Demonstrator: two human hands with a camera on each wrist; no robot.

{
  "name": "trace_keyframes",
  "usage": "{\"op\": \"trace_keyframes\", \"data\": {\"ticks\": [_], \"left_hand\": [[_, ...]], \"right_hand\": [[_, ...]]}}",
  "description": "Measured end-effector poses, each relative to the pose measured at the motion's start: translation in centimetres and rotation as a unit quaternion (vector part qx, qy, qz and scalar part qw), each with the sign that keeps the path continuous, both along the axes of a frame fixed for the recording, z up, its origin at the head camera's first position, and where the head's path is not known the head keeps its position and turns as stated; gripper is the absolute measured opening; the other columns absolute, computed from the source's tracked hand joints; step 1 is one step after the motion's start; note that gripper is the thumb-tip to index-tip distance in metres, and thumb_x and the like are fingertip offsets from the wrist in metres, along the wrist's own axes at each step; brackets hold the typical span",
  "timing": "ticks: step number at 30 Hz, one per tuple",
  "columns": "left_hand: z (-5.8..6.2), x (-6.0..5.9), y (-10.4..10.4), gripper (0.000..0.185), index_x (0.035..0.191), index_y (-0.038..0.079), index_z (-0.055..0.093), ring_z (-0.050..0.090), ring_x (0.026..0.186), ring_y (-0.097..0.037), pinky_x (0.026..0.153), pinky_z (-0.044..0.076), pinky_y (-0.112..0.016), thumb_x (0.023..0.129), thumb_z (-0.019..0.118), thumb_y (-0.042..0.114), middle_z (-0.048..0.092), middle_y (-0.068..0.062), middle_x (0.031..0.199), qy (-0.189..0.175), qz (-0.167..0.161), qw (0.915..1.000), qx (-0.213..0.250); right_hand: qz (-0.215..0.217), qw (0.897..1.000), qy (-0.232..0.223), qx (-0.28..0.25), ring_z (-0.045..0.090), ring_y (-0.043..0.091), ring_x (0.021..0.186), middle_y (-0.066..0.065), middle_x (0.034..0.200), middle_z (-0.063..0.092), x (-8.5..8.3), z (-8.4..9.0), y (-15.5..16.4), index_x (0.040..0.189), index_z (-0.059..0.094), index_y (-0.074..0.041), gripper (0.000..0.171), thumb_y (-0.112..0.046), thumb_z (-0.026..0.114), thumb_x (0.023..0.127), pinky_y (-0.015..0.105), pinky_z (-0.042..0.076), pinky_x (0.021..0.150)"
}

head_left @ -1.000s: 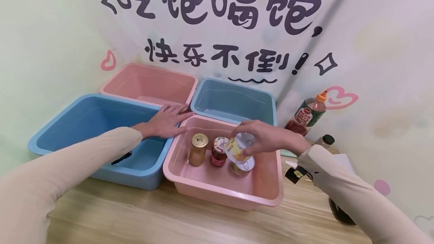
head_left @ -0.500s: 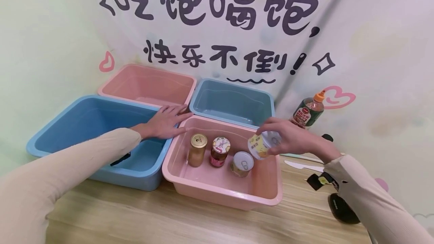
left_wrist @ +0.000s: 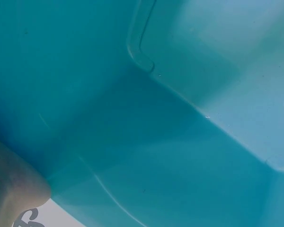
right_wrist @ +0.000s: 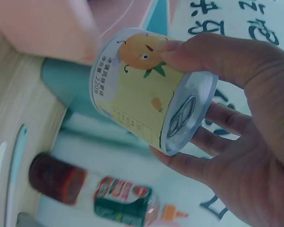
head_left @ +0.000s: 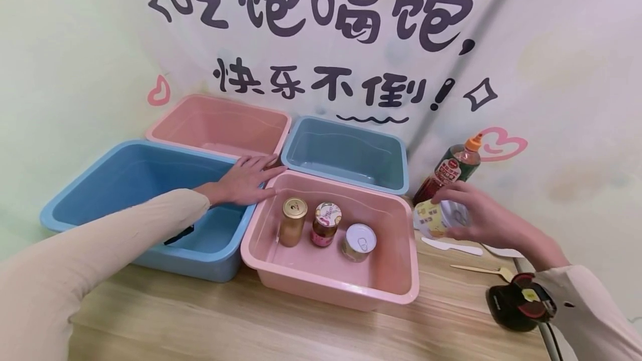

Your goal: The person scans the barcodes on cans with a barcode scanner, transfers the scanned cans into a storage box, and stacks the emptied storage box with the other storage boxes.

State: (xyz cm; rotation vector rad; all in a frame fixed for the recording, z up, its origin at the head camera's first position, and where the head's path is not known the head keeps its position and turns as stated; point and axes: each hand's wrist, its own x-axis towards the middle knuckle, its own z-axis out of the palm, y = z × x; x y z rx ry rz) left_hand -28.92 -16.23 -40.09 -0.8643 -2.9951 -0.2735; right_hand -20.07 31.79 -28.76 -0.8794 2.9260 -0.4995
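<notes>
In the head view my right hand (head_left: 489, 219) holds a yellow-labelled pull-tab can (head_left: 430, 219) in the air, just right of the front pink tub (head_left: 336, 288). The right wrist view shows thumb and fingers gripping that can (right_wrist: 137, 85) by its silver pull-tab end, tilted sideways. My left hand (head_left: 243, 181) rests with fingers spread over the meeting rims of the tubs. Inside the front pink tub stand a gold can (head_left: 292, 227), a small dark jar (head_left: 325, 228) with a patterned lid, and a short pull-tab can (head_left: 359, 243).
A large blue tub (head_left: 195, 266) is at left; a pink tub (head_left: 215, 118) and a smaller blue tub (head_left: 346, 149) stand behind. An orange-capped sauce bottle (head_left: 453, 166), a white knife (head_left: 451, 246), a pale spoon-like utensil (head_left: 481, 270) and a black round object (head_left: 504, 311) lie right.
My right hand has carried the yellow-labelled can from above the short can in the front pink tub, over the right rim, to the table's right side. My left hand stays put.
</notes>
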Motion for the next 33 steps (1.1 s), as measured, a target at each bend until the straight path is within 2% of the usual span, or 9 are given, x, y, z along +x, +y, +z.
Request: {"op": "trace_keyframes", "data": {"ticks": [3, 5, 10, 13, 16, 18, 24, 27, 33], "left_hand": [[-0.1, -0.1, 0.1, 0.064, 0.154, 0.021, 0.04, 0.023, 0.151, -0.038, 0.119, 0.016, -0.065, 0.098, 0.052, 0.048, 0.025, -0.016, 0.165, 0.002, 0.001, 1.0, -0.001], [0.0, -0.1, 0.0, 0.064, 0.154, 0.021, 0.04, 0.022, 0.152, -0.037, 0.119, 0.015, -0.065, 0.098, 0.052, 0.048, 0.025, -0.016, 0.165, 0.003, 0.003, 1.0, -0.001], [0.2, 0.1, -0.1, 0.063, 0.154, 0.02, 0.041, 0.023, 0.151, -0.038, 0.119, 0.017, -0.065, 0.098, 0.053, 0.045, 0.026, -0.017, 0.164, 0.004, -0.002, 1.0, 0.001], [0.1, 0.1, 0.0, 0.062, 0.153, 0.019, 0.041, 0.024, 0.151, -0.038, 0.118, 0.017, -0.065, 0.098, 0.053, 0.044, 0.027, -0.018, 0.164, 0.005, -0.004, 1.0, 0.002], [0.1, 0.0, 0.0, 0.062, 0.154, 0.02, 0.041, 0.024, 0.151, -0.039, 0.119, 0.016, -0.066, 0.098, 0.053, 0.045, 0.027, -0.017, 0.164, 0.004, -0.003, 1.0, 0.003], [0.0, 0.0, 0.0, 0.062, 0.153, 0.019, 0.041, 0.024, 0.151, -0.039, 0.118, 0.016, -0.066, 0.098, 0.053, 0.045, 0.027, -0.018, 0.164, 0.004, -0.003, 1.0, 0.005], [0.1, 0.0, -0.2, 0.063, 0.154, 0.02, 0.041, 0.024, 0.151, -0.038, 0.118, 0.016, -0.065, 0.098, 0.053, 0.045, 0.027, -0.017, 0.164, 0.004, -0.002, 1.0, 0.003], [0.0, 0.0, -0.2, 0.062, 0.153, 0.02, 0.041, 0.025, 0.15, -0.039, 0.118, 0.018, -0.065, 0.098, 0.053, 0.045, 0.028, -0.018, 0.164, 0.009, -0.005, 0.9999, 0.001], [0.0, 0.1, 0.0, 0.062, 0.154, 0.02, 0.041, 0.024, 0.151, -0.039, 0.118, 0.016, -0.065, 0.098, 0.052, 0.045, 0.027, -0.018, 0.164, 0.006, -0.004, 1.0, 0.002]], "right_hand": [[-0.013, 1.0, 0.003, 0.006, 0.053, 0.035, 0.113, 0.013, 0.128, 0.057, 0.6, -0.7, 1.4, 0.117, 0.067, -0.019, 0.052, -0.012, 0.09, 0.07, 0.049, 0.055, 0.08], [-0.016, 1.0, 0.005, 0.009, 0.054, 0.036, 0.11, 0.014, 0.127, 0.057, 0.8, -1.3, 2.3, 0.117, 0.066, -0.018, 0.053, -0.012, 0.09, 0.07, 0.047, 0.056, 0.077], [-0.006, 0.999, 0.046, 0.015, 0.056, 0.024, 0.098, 0.008, 0.117, 0.062, 1.6, -3.3, 4.6, 0.112, 0.065, -0.018, 0.058, -0.007, 0.092, 0.062, 0.03, 0.052, 0.07], [-0.012, 0.998, 0.06, 0.015, 0.055, 0.021, 0.095, 0.006, 0.114, 0.062, 2.2, -4.6, 6.2, 0.109, 0.064, -0.019, 0.061, -0.004, 0.092, 0.057, 0.024, 0.048, 0.067], [-0.033, 0.998, 0.044, 0.014, 0.054, 0.024, 0.095, 0.009, 0.115, 0.061, 2.8, -5.7, 7.7, 0.109, 0.063, -0.021, 0.062, -0.005, 0.092, 0.057, 0.022, 0.047, 0.065], [-0.044, 0.998, 0.043, 0.013, 0.053, 0.019, 0.095, 0.01, 0.115, 0.06, 3.2, -6.5, 8.6, 0.107, 0.062, -0.02, 0.062, -0.003, 0.092, 0.055, 0.022, 0.047, 0.064], [-0.045, 0.994, 0.097, -0.006, 0.046, -0.002, 0.093, 0.008, 0.111, 0.06, 4.2, -8.7, 10.6, 0.1, 0.063, -0.018, 0.066, 0.001, 0.093, 0.044, 0.021, 0.045, 0.063], [-0.051, 0.993, 0.106, -0.018, 0.046, -0.004, 0.092, 0.01, 0.109, 0.06, 4.7, -9.5, 11.3, 0.098, 0.062, -0.017, 0.067, 0.002, 0.093, 0.042, 0.021, 0.045, 0.062], [-0.068, 0.992, 0.102, -0.035, 0.046, -0.005, 0.088, 0.004, 0.104, 0.058, 5.7, -10.8, 12.3, 0.097, 0.062, -0.017, 0.068, 0.005, 0.091, 0.041, 0.021, 0.043, 0.061]]}}
